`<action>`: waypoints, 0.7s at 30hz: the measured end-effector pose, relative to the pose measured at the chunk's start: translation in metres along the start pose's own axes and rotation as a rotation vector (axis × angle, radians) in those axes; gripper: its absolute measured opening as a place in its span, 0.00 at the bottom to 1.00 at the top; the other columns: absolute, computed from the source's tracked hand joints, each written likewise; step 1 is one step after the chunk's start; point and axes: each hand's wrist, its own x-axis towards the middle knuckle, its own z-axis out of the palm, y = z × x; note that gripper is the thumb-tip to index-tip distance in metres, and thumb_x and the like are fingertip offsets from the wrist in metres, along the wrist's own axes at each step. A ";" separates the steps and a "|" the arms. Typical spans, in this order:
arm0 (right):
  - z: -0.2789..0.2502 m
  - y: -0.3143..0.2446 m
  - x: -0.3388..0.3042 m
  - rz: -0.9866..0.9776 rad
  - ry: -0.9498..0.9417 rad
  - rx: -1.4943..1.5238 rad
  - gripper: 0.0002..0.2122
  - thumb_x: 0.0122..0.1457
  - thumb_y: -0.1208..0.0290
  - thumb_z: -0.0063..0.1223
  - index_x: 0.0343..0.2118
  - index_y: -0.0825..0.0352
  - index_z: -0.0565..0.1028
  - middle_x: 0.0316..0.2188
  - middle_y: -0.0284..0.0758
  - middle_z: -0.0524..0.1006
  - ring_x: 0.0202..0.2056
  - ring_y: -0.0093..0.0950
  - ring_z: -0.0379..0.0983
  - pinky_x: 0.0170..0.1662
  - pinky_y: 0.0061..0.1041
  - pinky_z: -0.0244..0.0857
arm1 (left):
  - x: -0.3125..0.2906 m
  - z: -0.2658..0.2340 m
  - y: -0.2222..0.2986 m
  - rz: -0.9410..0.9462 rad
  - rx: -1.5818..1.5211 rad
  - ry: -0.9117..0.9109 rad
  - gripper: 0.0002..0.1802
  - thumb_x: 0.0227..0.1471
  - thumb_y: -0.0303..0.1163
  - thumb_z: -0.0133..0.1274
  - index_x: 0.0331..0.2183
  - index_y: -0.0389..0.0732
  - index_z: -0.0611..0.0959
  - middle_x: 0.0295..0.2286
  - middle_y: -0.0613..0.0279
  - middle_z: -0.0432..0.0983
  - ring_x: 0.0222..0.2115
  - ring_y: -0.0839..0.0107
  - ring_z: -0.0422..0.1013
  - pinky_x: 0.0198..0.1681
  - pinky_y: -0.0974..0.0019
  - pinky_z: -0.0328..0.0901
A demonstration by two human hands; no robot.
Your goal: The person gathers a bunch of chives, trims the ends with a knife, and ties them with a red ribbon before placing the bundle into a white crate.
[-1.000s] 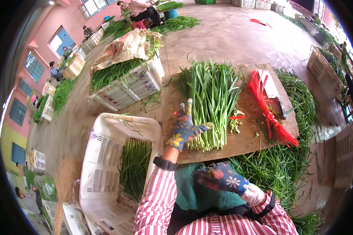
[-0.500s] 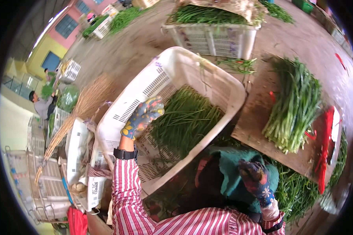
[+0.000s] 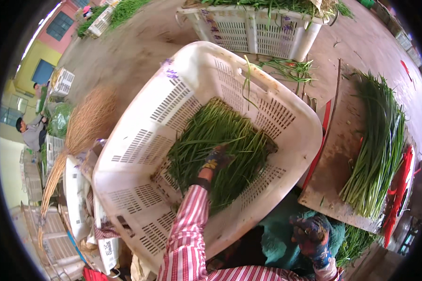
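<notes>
In front of me a large white slatted plastic crate (image 3: 131, 152) holds a heap of long, thin green leaves, apparently chives (image 3: 206, 124). My left hand (image 3: 215, 159), in a dark floral glove, reaches down inside and touches the heap; its fingers blend into the leaves, so their grip is unclear. Over the teal cloth (image 3: 276, 236) on my lap, my right hand (image 3: 312, 236) has its gloved fingers curled in, with nothing visible in them. To its right, a big bundle of chives (image 3: 377, 150) lies on a worn board (image 3: 330, 187).
Red ties (image 3: 398, 194) hang at the board's right edge. Another filled white crate (image 3: 253, 33) stands beyond, with loose leaves (image 3: 290, 68) on the floor before it. A straw broom (image 3: 89, 117) leans at left. Several people and crates are farther off, including a seated person (image 3: 33, 131).
My left hand has moved from the crate's left side down onto the leaves. The view has shifted, so the crate looks nearer. My right hand stays over the teal cloth.
</notes>
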 end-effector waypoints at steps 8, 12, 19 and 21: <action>0.024 0.027 -0.025 0.443 0.086 0.645 0.16 0.50 0.81 0.45 0.44 0.62 0.69 0.29 0.37 0.77 0.14 0.18 0.65 0.15 0.16 0.59 | 0.090 0.061 0.050 -0.151 0.274 0.198 0.63 0.30 0.74 0.44 0.57 0.40 0.46 0.57 0.50 0.44 0.57 0.54 0.43 0.57 0.53 0.42; 0.003 0.013 0.030 0.144 -0.080 0.033 0.12 0.43 0.80 0.50 0.34 0.64 0.76 0.27 0.37 0.76 0.25 0.36 0.72 0.30 0.31 0.65 | 0.105 0.058 0.066 -0.350 0.439 -0.062 0.56 0.38 0.69 0.40 0.57 0.38 0.44 0.57 0.51 0.41 0.59 0.55 0.37 0.59 0.55 0.35; 0.012 0.021 0.030 0.022 0.031 0.125 0.11 0.43 0.80 0.50 0.33 0.66 0.76 0.22 0.36 0.74 0.21 0.35 0.69 0.26 0.30 0.63 | 0.109 0.159 0.023 -0.167 0.987 0.730 0.50 0.42 0.62 0.39 0.57 0.38 0.45 0.58 0.55 0.42 0.59 0.57 0.38 0.58 0.51 0.32; 0.003 0.025 0.027 0.084 -0.054 0.091 0.11 0.43 0.79 0.51 0.33 0.66 0.76 0.23 0.36 0.75 0.21 0.35 0.69 0.25 0.30 0.63 | 0.115 0.151 0.040 -0.187 0.788 0.423 0.51 0.42 0.63 0.40 0.57 0.37 0.45 0.57 0.53 0.41 0.58 0.57 0.38 0.58 0.50 0.32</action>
